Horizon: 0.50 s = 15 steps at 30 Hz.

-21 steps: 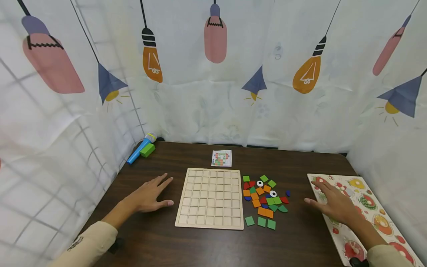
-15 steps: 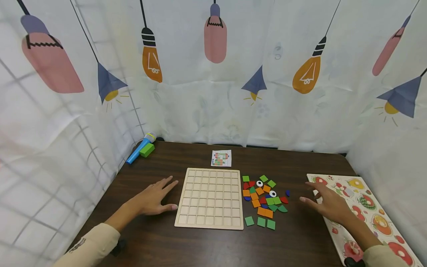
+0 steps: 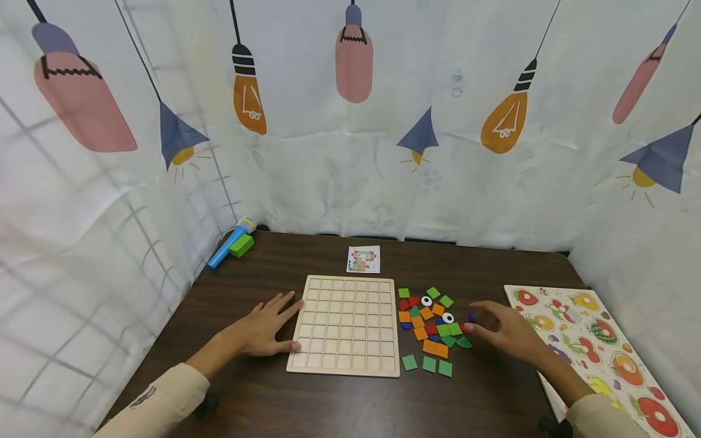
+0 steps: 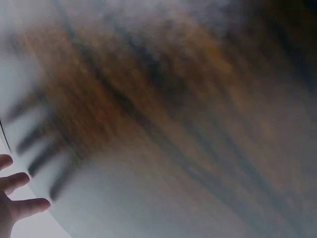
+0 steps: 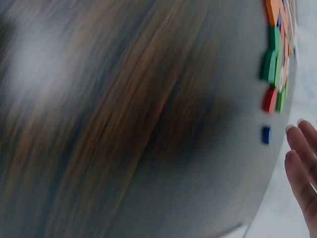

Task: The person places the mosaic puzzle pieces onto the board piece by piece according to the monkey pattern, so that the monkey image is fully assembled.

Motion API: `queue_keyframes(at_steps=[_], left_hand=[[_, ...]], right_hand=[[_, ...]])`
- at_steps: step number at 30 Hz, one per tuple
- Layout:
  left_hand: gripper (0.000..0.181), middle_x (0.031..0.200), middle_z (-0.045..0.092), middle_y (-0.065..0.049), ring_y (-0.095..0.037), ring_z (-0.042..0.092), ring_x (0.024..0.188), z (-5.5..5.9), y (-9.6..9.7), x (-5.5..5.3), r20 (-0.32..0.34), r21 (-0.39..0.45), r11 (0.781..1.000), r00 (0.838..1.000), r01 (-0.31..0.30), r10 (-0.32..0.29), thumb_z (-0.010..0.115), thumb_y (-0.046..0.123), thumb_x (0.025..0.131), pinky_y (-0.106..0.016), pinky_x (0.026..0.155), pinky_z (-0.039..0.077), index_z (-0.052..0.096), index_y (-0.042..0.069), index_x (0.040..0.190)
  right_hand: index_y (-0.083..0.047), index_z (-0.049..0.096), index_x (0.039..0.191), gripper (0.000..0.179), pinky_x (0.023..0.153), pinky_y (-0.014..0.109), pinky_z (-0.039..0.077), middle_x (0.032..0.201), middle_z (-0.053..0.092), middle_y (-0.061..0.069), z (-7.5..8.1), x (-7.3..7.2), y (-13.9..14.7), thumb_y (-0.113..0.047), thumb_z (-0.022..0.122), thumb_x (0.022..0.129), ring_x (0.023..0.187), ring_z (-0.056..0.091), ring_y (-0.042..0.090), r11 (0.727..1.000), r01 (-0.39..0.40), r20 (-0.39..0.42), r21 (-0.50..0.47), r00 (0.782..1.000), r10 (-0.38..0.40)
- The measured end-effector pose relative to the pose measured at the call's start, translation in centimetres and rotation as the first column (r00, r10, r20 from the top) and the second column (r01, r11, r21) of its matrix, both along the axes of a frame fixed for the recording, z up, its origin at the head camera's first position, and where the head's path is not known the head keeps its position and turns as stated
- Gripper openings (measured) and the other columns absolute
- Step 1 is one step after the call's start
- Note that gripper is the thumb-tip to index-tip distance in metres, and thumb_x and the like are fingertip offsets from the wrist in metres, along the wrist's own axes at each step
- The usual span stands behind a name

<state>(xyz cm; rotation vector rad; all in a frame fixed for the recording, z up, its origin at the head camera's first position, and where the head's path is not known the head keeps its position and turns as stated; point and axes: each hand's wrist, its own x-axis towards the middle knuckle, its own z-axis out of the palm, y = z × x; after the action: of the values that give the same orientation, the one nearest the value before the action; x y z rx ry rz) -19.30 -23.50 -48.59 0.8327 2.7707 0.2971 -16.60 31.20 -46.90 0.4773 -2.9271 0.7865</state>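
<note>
A pale wooden grid board [image 3: 347, 325] lies on the dark table. My left hand [image 3: 263, 328] is at its left edge with fingers spread, and the thumb and a fingertip reach the rim. In the left wrist view, the fingers [image 4: 17, 208] show straight at the lower left corner. To the board's right lies a cluster of coloured flat pieces [image 3: 436, 348], mostly orange, green, red and blue. My right hand [image 3: 509, 331] hovers at the right side of these, thumb and fingers apart, nearest a blue piece [image 5: 266, 135] and a red piece [image 5: 270, 100]. It holds nothing visible.
A small printed pattern card [image 3: 364, 260] lies behind the board. At the back left are a blue toy microphone [image 3: 227, 248] and a green block [image 3: 241, 246]. A fruit-printed board [image 3: 613, 347] lies along the right side, under the right forearm.
My right hand has moved left from over the fruit-printed board to the coloured pieces. My left hand has shifted right to the grid board's edge.
</note>
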Motion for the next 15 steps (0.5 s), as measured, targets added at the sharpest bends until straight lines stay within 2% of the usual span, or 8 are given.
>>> queue_keyframes(at_steps=[5,10,15], left_hand=[[0.095,0.165,0.016,-0.024,-0.054,0.02,0.148,-0.3,0.0,-0.2,0.021,0.0,1.0,1.0,0.002,-0.002,0.058,0.069,0.09,-0.082,0.102,0.023,0.023,0.015,0.161],[0.096,0.165,0.016,-0.025,-0.055,0.018,0.148,-0.5,0.1,-0.2,0.018,0.001,1.0,1.0,0.002,-0.002,0.059,0.068,0.09,-0.084,0.101,0.021,0.023,0.015,0.161],[0.096,0.165,0.015,-0.025,-0.055,0.017,0.148,-0.5,0.1,-0.4,0.03,0.0,1.0,1.0,-0.005,0.005,0.057,0.069,0.09,-0.084,0.101,0.02,0.022,0.016,0.162]], right_hand=[[-0.009,0.067,0.125,0.042,0.062,0.024,0.052,0.101,0.073,0.001,-0.9,-0.5,-1.7,-0.034,0.075,0.092,0.075,0.062,0.0,0.992,-0.092,0.025,-0.088,0.995,0.094],[-0.009,0.069,0.121,0.04,0.067,0.023,0.053,0.106,0.073,0.001,-1.3,-1.0,-3.2,-0.036,0.073,0.093,0.081,0.062,0.001,0.982,-0.139,0.052,-0.124,0.988,0.147],[-0.013,0.073,0.115,0.035,0.064,0.023,0.05,0.101,0.072,-0.003,-1.4,-1.6,-5.0,-0.04,0.072,0.093,0.076,0.057,0.002,0.974,-0.184,0.083,-0.131,0.977,0.195]])
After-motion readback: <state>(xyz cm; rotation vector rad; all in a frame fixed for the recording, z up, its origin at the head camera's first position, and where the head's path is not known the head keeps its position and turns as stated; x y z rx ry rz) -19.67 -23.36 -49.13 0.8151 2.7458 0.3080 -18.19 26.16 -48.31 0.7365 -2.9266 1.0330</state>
